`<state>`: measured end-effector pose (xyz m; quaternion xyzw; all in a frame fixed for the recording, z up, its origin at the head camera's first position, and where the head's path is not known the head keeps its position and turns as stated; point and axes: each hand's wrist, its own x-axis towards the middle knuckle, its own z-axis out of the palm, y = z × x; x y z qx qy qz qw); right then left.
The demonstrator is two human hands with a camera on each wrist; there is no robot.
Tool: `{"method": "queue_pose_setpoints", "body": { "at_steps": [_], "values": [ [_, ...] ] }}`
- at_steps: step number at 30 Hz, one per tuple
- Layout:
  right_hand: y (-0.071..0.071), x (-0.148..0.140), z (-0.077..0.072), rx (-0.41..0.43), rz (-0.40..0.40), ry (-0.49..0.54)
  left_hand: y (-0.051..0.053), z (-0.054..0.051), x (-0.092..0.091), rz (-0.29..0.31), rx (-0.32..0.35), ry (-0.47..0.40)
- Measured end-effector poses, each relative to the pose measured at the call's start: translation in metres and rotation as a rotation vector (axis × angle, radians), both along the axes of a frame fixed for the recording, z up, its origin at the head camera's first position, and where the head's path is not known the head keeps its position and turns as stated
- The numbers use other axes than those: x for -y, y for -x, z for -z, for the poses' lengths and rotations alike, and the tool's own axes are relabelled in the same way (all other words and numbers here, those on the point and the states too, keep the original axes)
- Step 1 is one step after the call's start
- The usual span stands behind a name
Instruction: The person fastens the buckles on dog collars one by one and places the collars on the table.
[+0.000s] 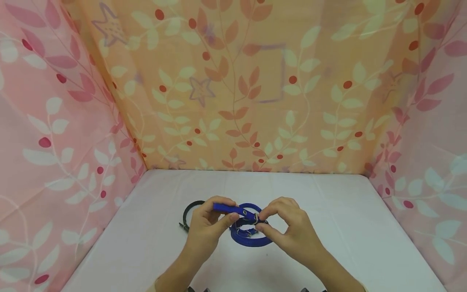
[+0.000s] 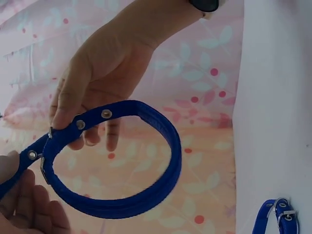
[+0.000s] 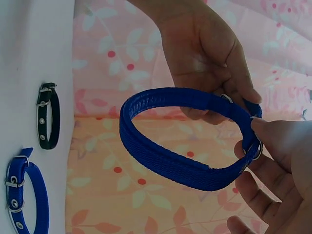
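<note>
Between the two hands, above the white table, a blue pet collar (image 1: 230,209) is held up, its band closed into a loop (image 3: 165,163). The left hand (image 1: 205,227) grips one stretch of the strap between thumb and fingers. At the metal buckle, the right hand (image 1: 292,225) pinches the band with thumb and forefinger. Metal-rimmed holes (image 2: 106,113) run along the strap in the left wrist view. A second blue collar (image 3: 43,195) lies on the table, partly cut off in both wrist views. Overlap in the head view partly hides it.
A black buckled collar (image 1: 187,213) lies on the white table (image 1: 146,235), left of the blue ones and partly behind the left hand. Floral cloth walls stand at the left (image 1: 54,162), back (image 1: 233,101) and right (image 1: 430,162).
</note>
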<state>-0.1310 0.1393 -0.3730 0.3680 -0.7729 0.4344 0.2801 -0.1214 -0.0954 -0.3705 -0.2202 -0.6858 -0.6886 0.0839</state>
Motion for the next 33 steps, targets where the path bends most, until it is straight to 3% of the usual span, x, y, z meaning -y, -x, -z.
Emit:
{"method": "queue_pose_setpoints", "body": {
  "at_steps": [3, 5, 9, 12, 15, 21, 29, 33],
  "values": [
    [-0.001, 0.000, 0.000, 0.035, 0.013, 0.032, 0.001, 0.002, -0.003, -0.001, 0.067, 0.064],
    [-0.001, -0.001, -0.001, 0.064, 0.015, 0.059, 0.001, 0.004, -0.005, 0.005, 0.073, 0.129],
    [-0.001, -0.002, -0.001, 0.075, -0.004, 0.094, 0.001, 0.008, -0.007, 0.033, -0.043, 0.178],
    [0.000, -0.002, -0.002, 0.043, -0.034, 0.098, 0.001, 0.010, -0.009, 0.065, -0.164, 0.124],
    [0.002, -0.002, -0.002, -0.010, -0.065, 0.099, 0.001, 0.012, -0.011, 0.078, -0.236, 0.083],
    [0.004, 0.000, 0.000, -0.084, -0.076, 0.109, -0.001, 0.014, -0.015, 0.064, -0.277, 0.081],
    [0.004, -0.001, 0.000, -0.104, -0.071, 0.094, 0.002, 0.014, -0.015, 0.041, -0.359, 0.136],
    [0.003, -0.002, -0.001, -0.093, -0.073, 0.099, 0.002, 0.015, -0.015, 0.045, -0.340, 0.189]
  ]
}}
